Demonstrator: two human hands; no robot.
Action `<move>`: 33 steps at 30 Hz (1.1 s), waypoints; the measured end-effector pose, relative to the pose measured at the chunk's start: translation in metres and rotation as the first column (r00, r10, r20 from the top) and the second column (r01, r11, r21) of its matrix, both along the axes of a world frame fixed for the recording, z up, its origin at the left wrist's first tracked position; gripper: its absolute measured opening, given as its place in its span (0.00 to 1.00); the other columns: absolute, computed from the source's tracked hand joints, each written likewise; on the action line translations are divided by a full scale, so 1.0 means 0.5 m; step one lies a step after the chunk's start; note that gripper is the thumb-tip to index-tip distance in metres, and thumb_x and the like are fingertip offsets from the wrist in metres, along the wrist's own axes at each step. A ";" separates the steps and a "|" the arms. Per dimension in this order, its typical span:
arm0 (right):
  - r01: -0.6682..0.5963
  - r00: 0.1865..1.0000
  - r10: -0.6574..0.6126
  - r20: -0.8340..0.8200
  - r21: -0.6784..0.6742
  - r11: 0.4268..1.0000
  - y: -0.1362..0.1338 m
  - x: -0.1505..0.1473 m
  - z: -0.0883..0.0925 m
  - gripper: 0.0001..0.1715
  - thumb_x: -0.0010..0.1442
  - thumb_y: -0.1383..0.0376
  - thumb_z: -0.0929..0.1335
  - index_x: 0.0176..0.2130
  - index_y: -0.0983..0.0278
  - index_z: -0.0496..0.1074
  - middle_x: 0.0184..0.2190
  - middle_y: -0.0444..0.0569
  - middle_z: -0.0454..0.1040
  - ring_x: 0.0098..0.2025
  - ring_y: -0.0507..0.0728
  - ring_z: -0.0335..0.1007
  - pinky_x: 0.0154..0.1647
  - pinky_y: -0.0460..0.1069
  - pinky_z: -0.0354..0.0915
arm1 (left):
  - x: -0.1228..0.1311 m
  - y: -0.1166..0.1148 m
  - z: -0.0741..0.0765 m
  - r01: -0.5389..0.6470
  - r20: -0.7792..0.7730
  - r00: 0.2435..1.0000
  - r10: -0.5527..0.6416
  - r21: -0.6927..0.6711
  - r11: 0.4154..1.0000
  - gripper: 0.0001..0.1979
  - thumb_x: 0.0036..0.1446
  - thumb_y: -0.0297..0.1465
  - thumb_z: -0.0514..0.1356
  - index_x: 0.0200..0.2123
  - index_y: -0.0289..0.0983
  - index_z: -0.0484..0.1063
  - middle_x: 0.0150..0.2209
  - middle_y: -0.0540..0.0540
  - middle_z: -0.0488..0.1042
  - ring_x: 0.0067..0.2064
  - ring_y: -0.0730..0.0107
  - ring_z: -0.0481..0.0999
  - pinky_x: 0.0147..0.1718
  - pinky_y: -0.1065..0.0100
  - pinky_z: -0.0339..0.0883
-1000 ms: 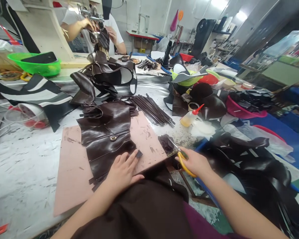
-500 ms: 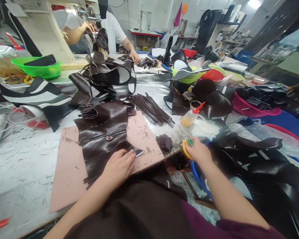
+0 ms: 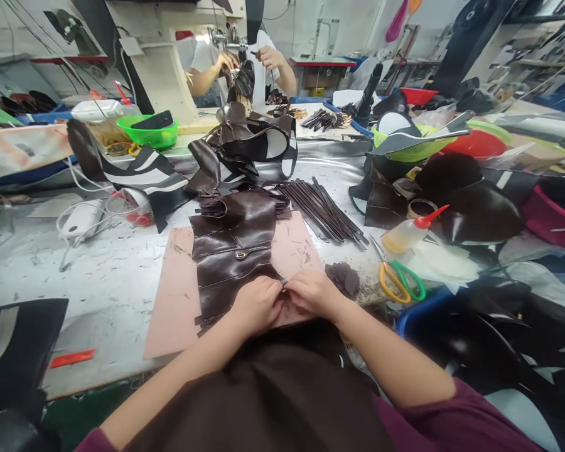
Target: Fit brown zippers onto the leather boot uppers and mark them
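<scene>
A dark brown leather piece [image 3: 233,242] with a metal eyelet lies on a pink board [image 3: 169,301]. My left hand [image 3: 258,301] is closed on its near right corner. Close against it, my right hand [image 3: 314,292] pinches the tip of the same corner, the fingertips of both hands nearly meeting. Scissors [image 3: 402,280] with one yellow and one green handle lie on the table to the right, apart from my hands. A small heap of dark scraps [image 3: 343,279] sits between them and the board.
Dark thin strips [image 3: 327,210] lie behind the board. A glue bottle [image 3: 407,233] with a red nozzle stands at the right, near a blue-rimmed container [image 3: 407,320] of leather pieces. Across the table a person [image 3: 268,59] works at a sewing machine [image 3: 167,69].
My right hand has put down the scissors and come left to the leather's corner. My left hand has closed from lying flat. The view has swung left; the co-worker's hand has risen.
</scene>
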State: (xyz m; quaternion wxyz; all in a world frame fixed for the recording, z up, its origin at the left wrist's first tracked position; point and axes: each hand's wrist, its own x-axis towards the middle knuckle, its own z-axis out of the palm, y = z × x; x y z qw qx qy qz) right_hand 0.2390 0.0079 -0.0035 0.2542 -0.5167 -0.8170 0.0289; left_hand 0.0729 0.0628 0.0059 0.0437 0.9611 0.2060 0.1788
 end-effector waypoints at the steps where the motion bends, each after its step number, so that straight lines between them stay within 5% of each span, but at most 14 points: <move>1: 0.016 0.998 -0.017 -0.060 -0.016 1.000 0.002 0.003 0.001 0.10 0.54 0.71 0.61 0.30 0.64 0.71 0.26 0.50 0.73 0.30 0.54 0.66 0.34 0.49 0.63 | 0.002 -0.001 -0.004 -0.011 0.025 1.000 0.010 0.015 1.000 0.08 0.54 0.29 0.51 0.30 0.34 0.70 0.30 0.45 0.73 0.33 0.66 0.71 0.31 0.67 0.67; 7: -0.087 0.917 -0.037 -0.397 -0.289 0.953 0.003 0.012 0.023 0.06 0.48 0.73 0.65 0.27 0.63 0.69 0.26 0.45 0.71 0.31 0.52 0.67 0.34 0.47 0.64 | 0.004 -0.006 -0.016 -0.001 0.137 0.991 -0.006 0.052 0.999 0.14 0.57 0.27 0.47 0.27 0.36 0.70 0.26 0.47 0.74 0.28 0.72 0.72 0.27 0.71 0.66; 14: -0.067 0.902 -0.161 -0.401 -0.499 0.864 0.015 0.004 0.033 0.07 0.46 0.75 0.67 0.25 0.64 0.67 0.26 0.44 0.68 0.31 0.52 0.64 0.34 0.48 0.62 | -0.002 -0.009 -0.012 0.062 0.243 0.967 -0.077 0.070 0.996 0.12 0.58 0.27 0.50 0.26 0.35 0.70 0.24 0.48 0.74 0.27 0.75 0.73 0.28 0.73 0.68; 21: -0.143 0.826 -0.152 -0.543 -0.462 0.875 0.010 0.000 0.025 0.09 0.45 0.77 0.65 0.23 0.64 0.66 0.25 0.42 0.65 0.30 0.51 0.63 0.32 0.46 0.61 | -0.002 -0.008 -0.011 0.089 0.309 0.944 -0.118 0.106 0.990 0.10 0.57 0.26 0.51 0.25 0.35 0.69 0.24 0.48 0.74 0.27 0.74 0.74 0.29 0.73 0.69; 25: -0.157 0.721 -0.183 -0.668 -0.416 0.896 -0.013 0.008 0.020 0.06 0.46 0.74 0.65 0.23 0.64 0.65 0.32 0.46 0.68 0.36 0.53 0.65 0.38 0.49 0.62 | -0.005 -0.008 -0.013 0.079 0.282 0.954 -0.105 0.105 0.991 0.11 0.57 0.26 0.50 0.26 0.35 0.69 0.26 0.47 0.74 0.29 0.73 0.74 0.31 0.71 0.70; 29: -0.172 0.679 -0.348 -0.647 -0.601 0.780 -0.072 0.050 0.061 0.01 0.49 0.67 0.67 0.28 0.63 0.69 0.28 0.45 0.72 0.33 0.53 0.68 0.37 0.49 0.64 | -0.014 -0.015 -0.002 0.109 0.167 0.979 -0.117 0.055 0.993 0.10 0.58 0.31 0.50 0.32 0.34 0.69 0.31 0.44 0.75 0.33 0.67 0.75 0.30 0.69 0.70; 33: -0.315 0.818 -0.194 -0.542 -0.703 0.638 -0.106 0.091 0.106 0.14 0.55 0.59 0.64 0.29 0.64 0.75 0.35 0.51 0.73 0.39 0.55 0.69 0.42 0.50 0.63 | -0.051 -0.014 0.024 0.204 0.138 0.972 -0.192 -0.078 0.976 0.34 0.51 0.51 0.53 0.52 0.30 0.58 0.43 0.37 0.73 0.41 0.62 0.74 0.35 0.67 0.70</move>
